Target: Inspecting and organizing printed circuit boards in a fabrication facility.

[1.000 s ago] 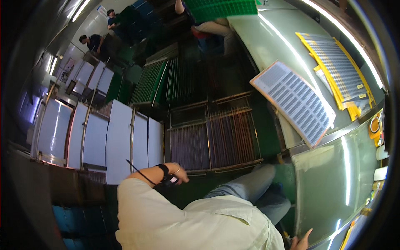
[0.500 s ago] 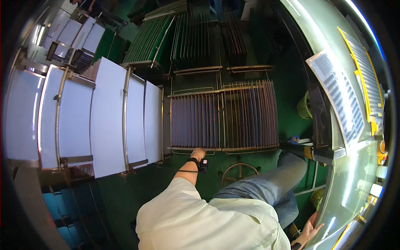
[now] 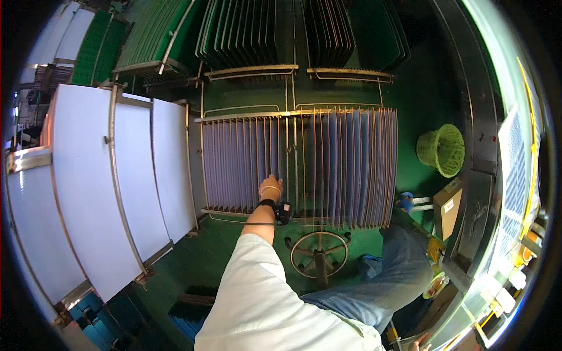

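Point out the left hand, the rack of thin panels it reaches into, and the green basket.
left hand [image 3: 270, 188], head view, back of the hand.
rack of thin panels [image 3: 345, 164], head view, edges of the upright panels.
green basket [image 3: 442, 150], head view, woven side wall.

Our rack of upright panels, and what stands around it

Our left hand [image 3: 270, 188] reaches onto the rack of upright panels [image 3: 298, 167] ahead of us. Left of the rack stand wide flat boards [image 3: 111, 181]; behind it, two more racks [image 3: 293, 32]. A handwheel [image 3: 319, 253] sits just before it, a mesh basket [image 3: 442, 149] to its right, beside the long workbench [image 3: 497, 175].
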`<control>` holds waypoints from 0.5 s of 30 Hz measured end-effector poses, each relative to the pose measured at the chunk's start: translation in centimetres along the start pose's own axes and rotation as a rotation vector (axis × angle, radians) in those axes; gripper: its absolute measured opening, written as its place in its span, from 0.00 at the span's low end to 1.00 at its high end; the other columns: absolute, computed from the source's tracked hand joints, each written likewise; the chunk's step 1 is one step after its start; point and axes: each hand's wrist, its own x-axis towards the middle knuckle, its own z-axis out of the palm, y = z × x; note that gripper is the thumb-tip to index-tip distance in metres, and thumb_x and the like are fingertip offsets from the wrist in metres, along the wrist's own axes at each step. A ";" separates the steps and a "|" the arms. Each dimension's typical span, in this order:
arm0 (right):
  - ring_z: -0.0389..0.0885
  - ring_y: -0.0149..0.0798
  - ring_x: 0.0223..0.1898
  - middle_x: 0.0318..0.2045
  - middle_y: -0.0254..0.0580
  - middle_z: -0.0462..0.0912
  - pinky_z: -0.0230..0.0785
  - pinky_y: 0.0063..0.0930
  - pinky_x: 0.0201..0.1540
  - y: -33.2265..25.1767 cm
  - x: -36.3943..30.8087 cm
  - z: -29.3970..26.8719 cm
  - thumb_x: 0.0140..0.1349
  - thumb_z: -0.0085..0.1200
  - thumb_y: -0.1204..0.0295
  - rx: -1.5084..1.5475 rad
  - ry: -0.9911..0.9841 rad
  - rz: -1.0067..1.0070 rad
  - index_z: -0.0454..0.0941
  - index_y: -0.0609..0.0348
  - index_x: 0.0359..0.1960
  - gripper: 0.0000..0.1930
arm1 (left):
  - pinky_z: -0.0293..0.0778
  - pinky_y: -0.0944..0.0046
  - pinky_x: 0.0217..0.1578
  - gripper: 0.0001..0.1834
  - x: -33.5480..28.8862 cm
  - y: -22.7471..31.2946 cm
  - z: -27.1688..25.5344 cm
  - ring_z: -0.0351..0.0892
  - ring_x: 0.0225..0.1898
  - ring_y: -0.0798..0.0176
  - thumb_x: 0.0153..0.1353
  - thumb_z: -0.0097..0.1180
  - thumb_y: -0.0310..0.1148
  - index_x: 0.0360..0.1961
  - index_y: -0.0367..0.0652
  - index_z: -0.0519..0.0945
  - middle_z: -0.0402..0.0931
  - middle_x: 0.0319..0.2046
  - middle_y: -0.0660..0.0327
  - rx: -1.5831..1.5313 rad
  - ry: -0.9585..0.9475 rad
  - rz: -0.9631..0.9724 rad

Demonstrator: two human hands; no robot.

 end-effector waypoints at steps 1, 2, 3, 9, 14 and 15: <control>0.67 0.57 0.54 0.50 0.67 0.69 0.60 0.43 0.56 -1.5 -0.3 0.5 0.49 0.57 0.54 -0.624 -0.035 0.045 0.65 0.69 0.54 0.36 | 0.73 0.54 0.46 0.17 0.6 0.6 0.0 0.75 0.48 0.50 0.61 0.47 0.45 0.39 0.45 0.79 0.77 0.43 0.52 0.058 -0.035 -0.017; 0.66 0.59 0.54 0.50 0.68 0.69 0.57 0.43 0.58 -2.7 -0.7 1.1 0.42 0.61 0.47 -1.248 -0.100 0.067 0.63 0.70 0.55 0.45 | 0.73 0.55 0.46 0.17 1.2 1.3 0.0 0.75 0.48 0.51 0.61 0.47 0.45 0.40 0.44 0.79 0.76 0.44 0.51 0.112 -0.076 -0.042; 0.66 0.58 0.54 0.50 0.67 0.69 0.57 0.43 0.58 -2.7 -1.2 1.9 0.43 0.60 0.47 -1.253 -0.121 0.024 0.63 0.70 0.56 0.44 | 0.73 0.55 0.46 0.17 1.6 1.8 -0.1 0.75 0.48 0.51 0.61 0.47 0.45 0.40 0.44 0.79 0.76 0.44 0.51 0.111 -0.080 -0.039; 0.65 0.55 0.55 0.52 0.63 0.68 0.57 0.40 0.58 -3.1 -1.2 2.5 0.47 0.57 0.47 -0.929 -0.154 0.002 0.62 0.67 0.57 0.42 | 0.75 0.56 0.42 0.12 1.9 3.1 -0.8 0.78 0.42 0.49 0.58 0.49 0.37 0.37 0.46 0.82 0.79 0.37 0.51 0.218 -0.108 -0.057; 0.64 0.52 0.56 0.53 0.60 0.67 0.57 0.38 0.58 -2.3 -0.8 2.2 0.50 0.55 0.48 -0.776 -0.182 0.025 0.61 0.66 0.58 0.40 | 0.74 0.50 0.35 0.13 -4.9 0.5 -8.4 0.78 0.34 0.43 0.55 0.47 0.37 0.27 0.39 0.79 0.78 0.28 0.46 0.100 0.104 0.294; 0.64 0.52 0.56 0.53 0.59 0.67 0.57 0.38 0.58 -2.2 -0.8 2.1 0.50 0.54 0.48 -0.734 -0.192 0.030 0.61 0.65 0.58 0.40 | 0.72 0.51 0.31 0.12 -7.2 -0.6 -11.6 0.77 0.29 0.43 0.54 0.49 0.37 0.25 0.39 0.78 0.76 0.24 0.46 0.023 0.146 0.390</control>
